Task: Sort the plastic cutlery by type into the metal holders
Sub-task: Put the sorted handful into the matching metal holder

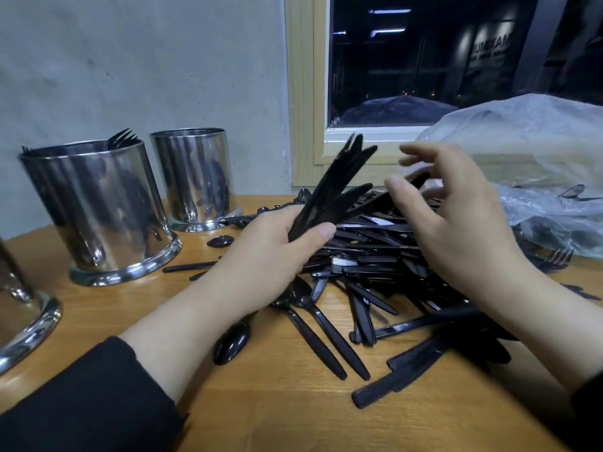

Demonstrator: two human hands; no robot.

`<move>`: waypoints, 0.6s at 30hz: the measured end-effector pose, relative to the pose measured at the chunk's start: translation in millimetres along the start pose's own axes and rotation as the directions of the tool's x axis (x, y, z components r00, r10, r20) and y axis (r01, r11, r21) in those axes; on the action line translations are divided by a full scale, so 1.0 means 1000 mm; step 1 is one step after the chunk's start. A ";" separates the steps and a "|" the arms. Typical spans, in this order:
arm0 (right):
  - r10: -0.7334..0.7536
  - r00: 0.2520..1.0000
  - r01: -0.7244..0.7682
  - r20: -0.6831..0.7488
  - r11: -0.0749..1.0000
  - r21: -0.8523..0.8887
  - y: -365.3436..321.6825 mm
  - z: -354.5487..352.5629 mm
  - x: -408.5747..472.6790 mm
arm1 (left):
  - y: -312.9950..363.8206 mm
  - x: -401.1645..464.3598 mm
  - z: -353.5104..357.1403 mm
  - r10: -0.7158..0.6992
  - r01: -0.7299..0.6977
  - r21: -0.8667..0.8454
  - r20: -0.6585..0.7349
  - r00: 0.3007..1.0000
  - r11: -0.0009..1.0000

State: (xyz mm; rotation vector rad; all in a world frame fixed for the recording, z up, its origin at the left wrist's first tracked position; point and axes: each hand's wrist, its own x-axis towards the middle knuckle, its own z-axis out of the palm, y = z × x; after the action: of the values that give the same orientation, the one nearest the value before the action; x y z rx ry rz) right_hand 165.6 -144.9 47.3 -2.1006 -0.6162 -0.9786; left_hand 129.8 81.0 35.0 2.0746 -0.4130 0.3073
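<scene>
now the left hand [261, 252] is curled round a bundle of black knives [329, 194], thumb pressed on the handles, blades fanning up and away toward the window [456, 60]. right hand [456, 216] hovers above the pile of black plastic cutlery [375, 256], fingers loosely spread and blurred, thumb near one knife handle [414, 184]; whether it pinches that handle i cannot tell. left of the pile stand two metal holders, the nearer holder [98, 210] with forks [122, 138] in it, the farther holder [195, 177] behind it. a third holder [23, 321] is cut off at the left edge. a clear plastic bag [538, 158] lies to the right on the wooden counter [261, 412].
</scene>
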 end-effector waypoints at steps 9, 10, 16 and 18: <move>0.075 0.997 -0.073 0.011 0.934 0.350 -0.015 0.009 -0.011 | 0.001 -0.002 0.009 -0.054 0.055 -0.095 0.016 0.998 0.994; 0.064 0.998 -0.059 -0.002 0.935 0.350 -0.017 0.008 -0.012 | 0.001 -0.002 0.010 -0.034 0.035 -0.067 0.010 0.999 0.997; -0.026 0.999 0.015 0.026 0.929 0.370 -0.023 0.011 -0.014 | 0.013 -0.007 0.021 0.024 -0.022 -0.069 0.032 0.999 0.997; -0.058 0.993 0.017 0.107 0.937 0.350 -0.025 0.012 -0.017 | 0.014 -0.009 0.028 0.032 -0.026 -0.114 0.048 0.998 0.993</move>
State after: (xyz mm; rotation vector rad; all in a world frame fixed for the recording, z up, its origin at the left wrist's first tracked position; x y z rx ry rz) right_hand 143.9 -121.7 38.6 -1.8410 -0.8270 -0.7094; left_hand 117.2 51.3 28.7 1.9699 -0.4802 0.2439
